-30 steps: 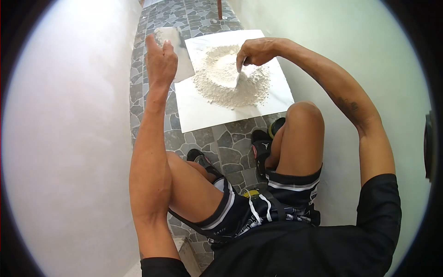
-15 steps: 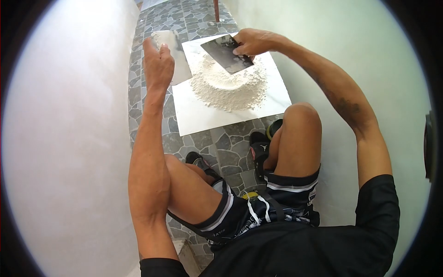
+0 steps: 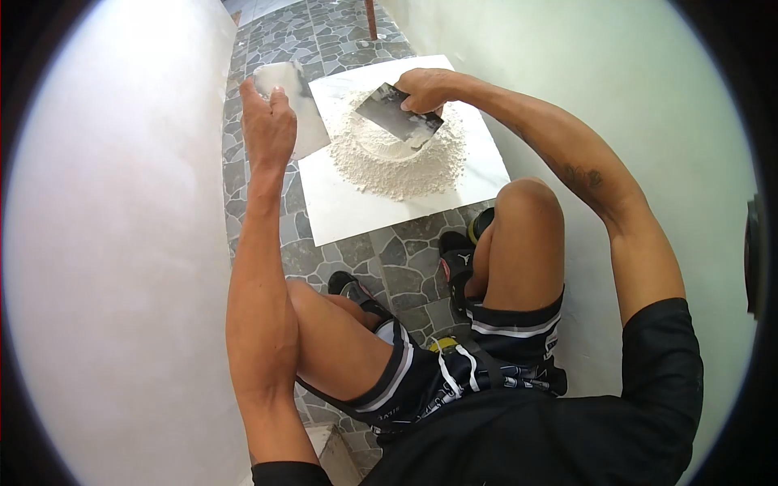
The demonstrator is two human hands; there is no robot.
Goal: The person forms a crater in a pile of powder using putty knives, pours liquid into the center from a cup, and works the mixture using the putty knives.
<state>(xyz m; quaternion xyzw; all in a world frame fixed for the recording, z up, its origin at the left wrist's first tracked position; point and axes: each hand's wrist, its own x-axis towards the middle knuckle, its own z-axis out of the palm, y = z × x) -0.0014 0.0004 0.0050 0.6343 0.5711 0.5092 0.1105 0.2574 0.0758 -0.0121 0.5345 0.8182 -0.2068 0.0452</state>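
Note:
A heap of white powder (image 3: pixel 389 176) with a hollow in its middle lies on a white marbled tile (image 3: pixel 334 212) on the floor. My left hand (image 3: pixel 269 134) is closed on a plastering trowel, its pale, smeared flat blade (image 3: pixel 309 121) extending over the tile's left edge. Its handle is hidden by my fingers. My right hand (image 3: pixel 425 89) grips a second trowel with a dark, powder-streaked blade (image 3: pixel 391 112). This blade is tilted over the hollow, its lower corner close to the powder; whether they touch I cannot tell.
Pale walls rise close on the left (image 3: pixel 121 243) and right (image 3: pixel 616 97). Stone-patterned flooring (image 3: pixel 405 259) runs between them. A thin reddish-brown post (image 3: pixel 370 20) stands beyond the tile. My bent knees and dark shoes (image 3: pixel 458 271) are near the tile's front edge.
My right hand has brought its trowel lower and nearer the powder, turning the blade. My left hand still holds its trowel at nearly the same place. The view has shifted slightly.

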